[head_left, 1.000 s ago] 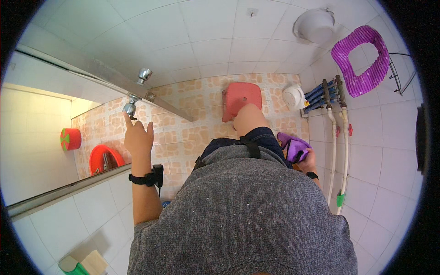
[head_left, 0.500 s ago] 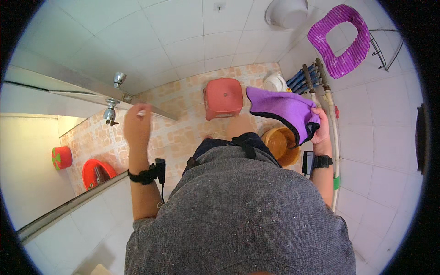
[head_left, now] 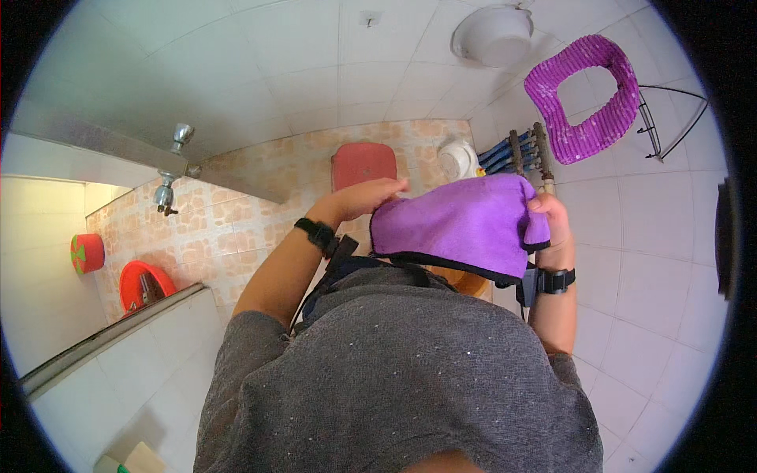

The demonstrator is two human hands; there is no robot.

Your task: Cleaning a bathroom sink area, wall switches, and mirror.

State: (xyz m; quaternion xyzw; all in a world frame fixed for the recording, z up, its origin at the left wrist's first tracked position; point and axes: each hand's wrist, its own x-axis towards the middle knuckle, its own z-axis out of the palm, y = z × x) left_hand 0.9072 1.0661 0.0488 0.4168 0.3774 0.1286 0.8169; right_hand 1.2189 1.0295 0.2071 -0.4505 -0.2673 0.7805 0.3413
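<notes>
A purple cloth (head_left: 461, 225) with a black border is spread between my hands in front of my body. My right hand (head_left: 554, 223) grips its right end, thumb on top, with a folded corner drooping below. At the cloth's upper left corner, my left hand (head_left: 367, 199) is closed on the edge; the fingertips are partly hidden behind the fabric. Beneath the cloth, a yellow-brown bucket (head_left: 465, 281) shows only in part. Past my left hand stands a red plastic stool (head_left: 363, 163) on the tiled floor.
A purple ribbed ring-shaped mat (head_left: 583, 98) hangs on the right wall beside a black wire rack (head_left: 670, 122). Pipes (head_left: 530, 154) run along that wall. A white basin (head_left: 493, 37) hangs at the back. Metal taps (head_left: 167, 189), an orange-red basin (head_left: 147, 285) and a red-green stool (head_left: 87, 253) are left.
My left hand has swung right from near the taps and taken hold of the cloth's left corner. The cloth, which hung from my right hand alone, is now stretched out wide.
</notes>
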